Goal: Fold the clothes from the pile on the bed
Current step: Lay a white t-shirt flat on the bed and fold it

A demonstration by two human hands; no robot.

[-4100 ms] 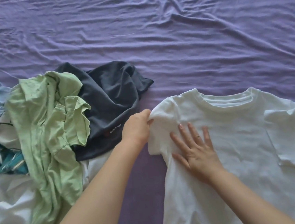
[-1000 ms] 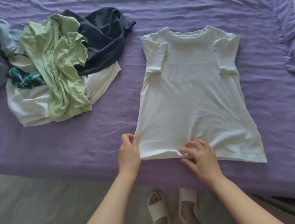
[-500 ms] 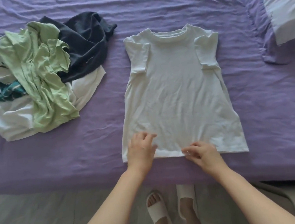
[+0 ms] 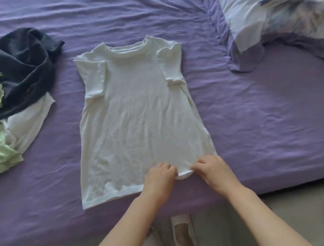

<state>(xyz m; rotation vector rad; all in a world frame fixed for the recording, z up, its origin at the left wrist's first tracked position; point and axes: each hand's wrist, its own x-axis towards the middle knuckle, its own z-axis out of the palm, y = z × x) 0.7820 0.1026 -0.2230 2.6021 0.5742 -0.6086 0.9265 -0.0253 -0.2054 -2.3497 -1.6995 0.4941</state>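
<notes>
The white T-shirt lies flat on the purple bed, sleeves tucked in, to the right of the pile — the step in hand looks like the bottom-up fold. The left hand and right hand both pinch the hem near its right end, so the next move likely calls for an even lift toward the collar. Half a second ago the hands were spread wider along the hem — now they sit close together.

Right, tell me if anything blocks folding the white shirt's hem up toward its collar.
Nothing visible does. Both the left hand and right hand already pinch the white T-shirt at its hem, and the shirt's front lies bare up to the collar.
</notes>
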